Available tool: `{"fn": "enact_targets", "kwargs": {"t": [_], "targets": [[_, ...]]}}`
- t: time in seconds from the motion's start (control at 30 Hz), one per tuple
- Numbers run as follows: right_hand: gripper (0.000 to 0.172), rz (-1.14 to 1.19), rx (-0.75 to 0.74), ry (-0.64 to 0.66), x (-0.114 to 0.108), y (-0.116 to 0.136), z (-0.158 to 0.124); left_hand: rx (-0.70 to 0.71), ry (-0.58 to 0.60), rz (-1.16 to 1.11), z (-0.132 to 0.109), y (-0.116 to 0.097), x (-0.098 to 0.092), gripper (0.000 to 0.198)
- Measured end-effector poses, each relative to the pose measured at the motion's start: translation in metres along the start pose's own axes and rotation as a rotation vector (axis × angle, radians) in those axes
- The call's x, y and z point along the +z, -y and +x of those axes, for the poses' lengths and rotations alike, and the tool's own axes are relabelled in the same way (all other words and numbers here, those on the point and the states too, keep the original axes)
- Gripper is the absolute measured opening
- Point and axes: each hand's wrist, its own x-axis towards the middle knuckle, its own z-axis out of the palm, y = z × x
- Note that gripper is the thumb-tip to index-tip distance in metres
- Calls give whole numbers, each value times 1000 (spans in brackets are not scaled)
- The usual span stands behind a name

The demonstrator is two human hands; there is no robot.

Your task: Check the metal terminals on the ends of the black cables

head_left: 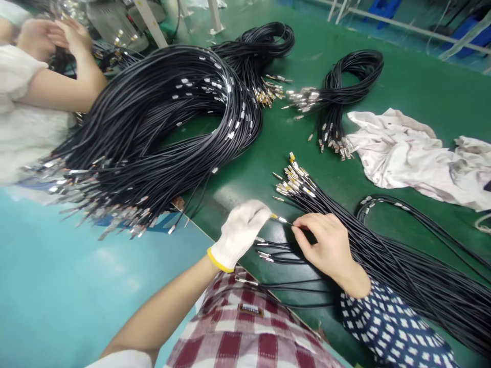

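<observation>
Smooth green tabletop [402,87], three glossy black cable coils far, one crumpled white cloth [406,153] right. Near edge: left hand [240,232] in knitted white glove, bare right hand [326,245], both pinched together on one thin gold-tipped cable end [280,219] between them, beside a fanned black cable bundle [383,250].

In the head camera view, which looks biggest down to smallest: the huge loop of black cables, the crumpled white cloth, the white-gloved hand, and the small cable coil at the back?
1. Huge loop of black cables.
2. Crumpled white cloth.
3. Small cable coil, though it lies farther away, so unsure.
4. Gloved left hand.
</observation>
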Motion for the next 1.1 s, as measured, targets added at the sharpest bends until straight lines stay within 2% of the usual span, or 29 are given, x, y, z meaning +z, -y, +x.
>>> {"fn": "enact_targets", "kwargs": {"t": [0.1, 0.27, 0.37, 0.53, 0.6, 0.7, 0.77, 0.83, 0.93, 0.97, 1.0, 1.1], "targets": [[9, 113, 56, 76, 1, 5, 0, -45, 84, -45, -3, -2, -3, 25], [22, 256, 143, 257, 7, 15, 14, -44, 144, -85, -8, -4, -8, 25], [24, 390, 269, 338, 9, 17, 22, -30, 178, -92, -9, -5, -10, 26], [28, 931, 565, 528, 14, 14, 23, -54, 203, -73, -8, -3, -10, 27], [29, 924, 565, 491, 16, 16, 19, -54, 206, -81, -8, -3, -10, 27], [26, 469, 338, 223, 19, 24, 15, -43, 209, -117, -8, -3, -11, 27], [24, 243, 193, 107, 19, 27, 14, -36, 219, -126, -7, -3, -12, 27], [27, 327, 205, 167, 19, 26, 15, -36, 232, -105, -7, -3, -12, 26], [32, 751, 405, 409, 20, 23, 18, -41, 241, -50, -6, -2, -12, 27], [32, 818, 443, 444, 20, 22, 18, -41, 240, -37, -6, -2, -11, 27], [32, 797, 444, 426, 21, 22, 18, -38, 237, -32, -6, -3, -11, 28], [26, 413, 289, 189, 23, 25, 15, -30, 234, -40, -6, -4, -11, 28]]}}
